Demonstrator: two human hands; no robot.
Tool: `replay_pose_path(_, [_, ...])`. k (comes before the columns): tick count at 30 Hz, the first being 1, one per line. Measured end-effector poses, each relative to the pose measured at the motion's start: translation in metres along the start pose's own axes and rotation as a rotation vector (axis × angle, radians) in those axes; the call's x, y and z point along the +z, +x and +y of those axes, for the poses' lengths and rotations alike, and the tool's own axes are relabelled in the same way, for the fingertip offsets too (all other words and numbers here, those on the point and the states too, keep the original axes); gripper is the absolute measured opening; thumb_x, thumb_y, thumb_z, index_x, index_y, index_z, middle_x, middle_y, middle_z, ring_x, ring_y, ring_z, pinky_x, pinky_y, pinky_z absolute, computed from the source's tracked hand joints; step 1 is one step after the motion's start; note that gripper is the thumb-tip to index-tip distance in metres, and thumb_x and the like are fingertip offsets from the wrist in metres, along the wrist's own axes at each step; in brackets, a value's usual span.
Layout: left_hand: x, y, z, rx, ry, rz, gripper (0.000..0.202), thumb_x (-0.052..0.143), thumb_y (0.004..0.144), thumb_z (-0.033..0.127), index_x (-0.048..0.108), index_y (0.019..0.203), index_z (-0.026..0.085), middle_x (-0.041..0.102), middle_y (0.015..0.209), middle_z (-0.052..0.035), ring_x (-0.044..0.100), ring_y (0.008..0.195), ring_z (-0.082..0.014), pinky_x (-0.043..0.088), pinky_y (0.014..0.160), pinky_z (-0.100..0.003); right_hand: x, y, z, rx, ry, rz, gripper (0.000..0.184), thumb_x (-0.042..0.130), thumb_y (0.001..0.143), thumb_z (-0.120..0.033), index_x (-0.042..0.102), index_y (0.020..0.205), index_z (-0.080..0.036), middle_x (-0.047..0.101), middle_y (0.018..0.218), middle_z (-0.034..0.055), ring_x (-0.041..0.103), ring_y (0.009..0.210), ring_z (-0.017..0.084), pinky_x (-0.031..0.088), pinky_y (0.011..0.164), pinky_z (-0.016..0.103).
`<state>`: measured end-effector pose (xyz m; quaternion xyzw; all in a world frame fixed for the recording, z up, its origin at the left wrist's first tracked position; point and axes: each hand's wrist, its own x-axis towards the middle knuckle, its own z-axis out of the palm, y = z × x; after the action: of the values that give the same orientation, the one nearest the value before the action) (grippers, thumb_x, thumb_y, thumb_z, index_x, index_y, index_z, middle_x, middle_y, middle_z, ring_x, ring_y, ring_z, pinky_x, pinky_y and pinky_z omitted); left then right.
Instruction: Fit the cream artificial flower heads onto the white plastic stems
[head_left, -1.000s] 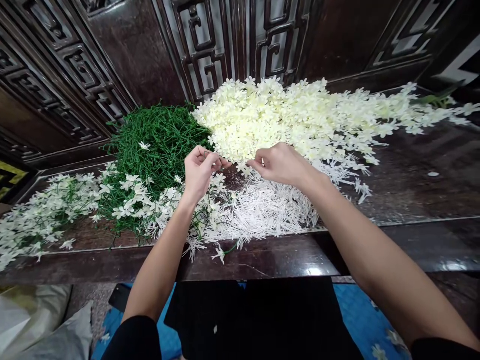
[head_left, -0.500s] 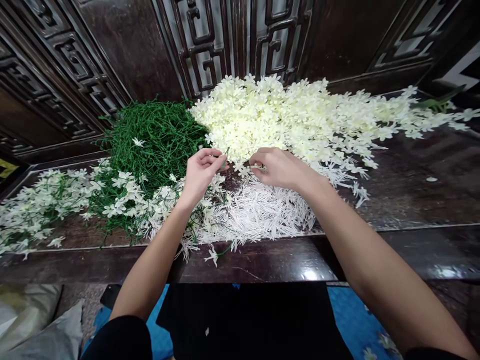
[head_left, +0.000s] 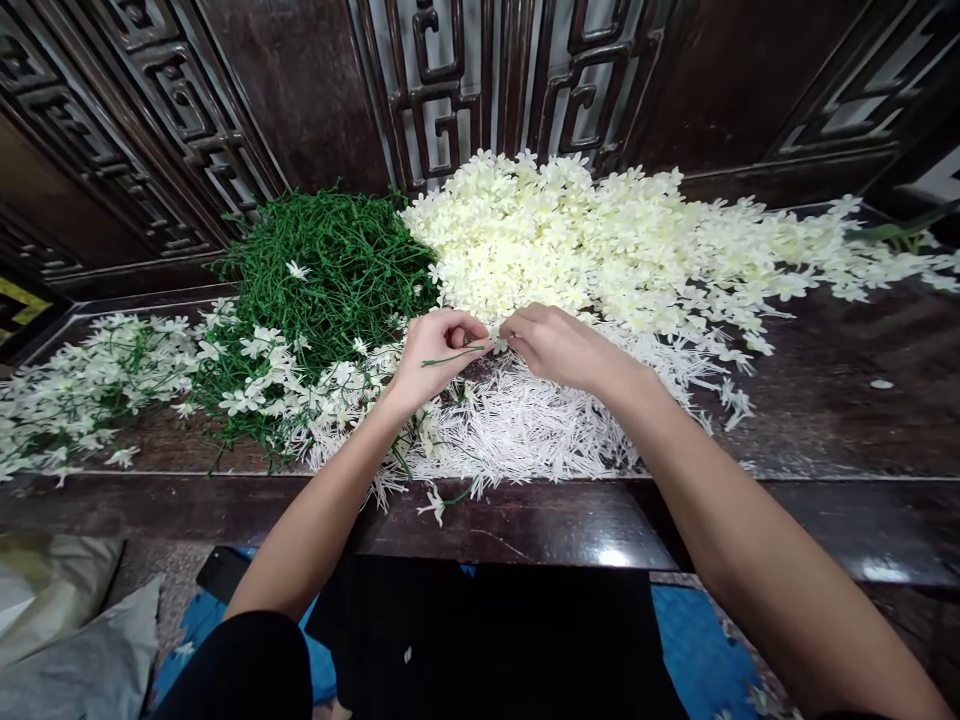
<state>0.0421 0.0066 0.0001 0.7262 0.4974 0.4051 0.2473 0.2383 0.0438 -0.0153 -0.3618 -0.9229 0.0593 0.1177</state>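
Observation:
My left hand [head_left: 431,355] is closed in a pinch on a thin green stem [head_left: 452,357] that lies across its fingers. My right hand [head_left: 555,345] is closed too, its fingertips meeting the stem's right end at a small cream flower [head_left: 496,340]. Both hands hover over a heap of white plastic stamens [head_left: 525,425]. Behind them lies a big pile of cream flower heads [head_left: 622,245]. To the left is a mound of bare green stems [head_left: 330,265].
Finished sprigs with white flowers [head_left: 97,385] spread along the left of the dark wooden table [head_left: 825,400]. Carved dark wooden panels [head_left: 450,90] rise behind. A pale sack [head_left: 67,630] sits on the floor at lower left, and blue cloth [head_left: 697,640] lies under my lap.
My hands have come closer together, and the left one has closed round a green stem while the right brings a flower to its tip. The view has shifted slightly.

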Motion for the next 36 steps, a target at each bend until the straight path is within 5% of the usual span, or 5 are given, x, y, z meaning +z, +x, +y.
replay_pose_path(8, [0.005, -0.001, -0.008, 0.187, 0.277, -0.013, 0.009, 0.070, 0.079, 0.008, 0.070, 0.075, 0.016, 0.064, 0.072, -0.0012, 0.056, 0.065, -0.0113, 0.044, 0.062, -0.025, 0.007, 0.001, 0.002, 0.065, 0.033, 0.117, 0.035, 0.038, 0.094, -0.010, 0.072, 0.095, -0.005, 0.067, 0.090, 0.0205, 0.059, 0.090, 0.031, 0.047, 0.080, 0.046])
replay_pose_path(19, [0.005, -0.002, -0.011, 0.425, 0.343, 0.030, 0.020, 0.057, 0.091, 0.009, 0.073, 0.100, 0.016, 0.078, 0.091, -0.0081, 0.067, 0.079, -0.0177, 0.052, 0.076, -0.033, -0.018, -0.002, -0.009, 0.185, 1.009, 0.129, 0.022, 0.073, 0.081, -0.040, 0.076, 0.085, -0.019, 0.075, 0.090, 0.0063, 0.068, 0.085, 0.021, 0.054, 0.082, 0.040])
replay_pose_path(27, [0.000, -0.003, -0.011, 0.321, 0.579, -0.015, 0.026, 0.047, 0.093, 0.008, 0.072, 0.096, 0.015, 0.074, 0.090, -0.0112, 0.062, 0.085, -0.0223, 0.050, 0.079, -0.039, -0.027, -0.002, 0.010, 0.671, 0.602, 0.450, 0.035, 0.051, 0.098, -0.039, 0.065, 0.122, -0.019, 0.061, 0.135, 0.0155, 0.058, 0.122, 0.030, 0.050, 0.097, 0.051])
replay_pose_path(31, [-0.001, -0.005, -0.005, 0.329, 0.679, -0.060, 0.031, 0.044, 0.091, -0.002, 0.071, 0.100, 0.010, 0.073, 0.093, -0.0163, 0.064, 0.087, -0.0249, 0.051, 0.076, -0.041, -0.041, -0.003, 0.051, 0.950, 0.377, 0.507, 0.063, 0.042, 0.098, -0.053, 0.043, 0.148, -0.016, 0.029, 0.159, 0.0232, 0.023, 0.147, 0.044, 0.025, 0.115, 0.062])
replay_pose_path(36, [-0.003, -0.008, 0.003, 0.420, 0.820, -0.077, 0.034, 0.042, 0.092, -0.006, 0.068, 0.111, 0.005, 0.074, 0.100, -0.0186, 0.066, 0.094, -0.0261, 0.052, 0.076, -0.040, -0.035, 0.030, 0.103, 0.838, 0.253, 0.363, 0.089, 0.022, 0.095, -0.069, 0.032, 0.152, -0.001, 0.024, 0.151, 0.0419, 0.036, 0.135, 0.055, 0.036, 0.097, 0.071])
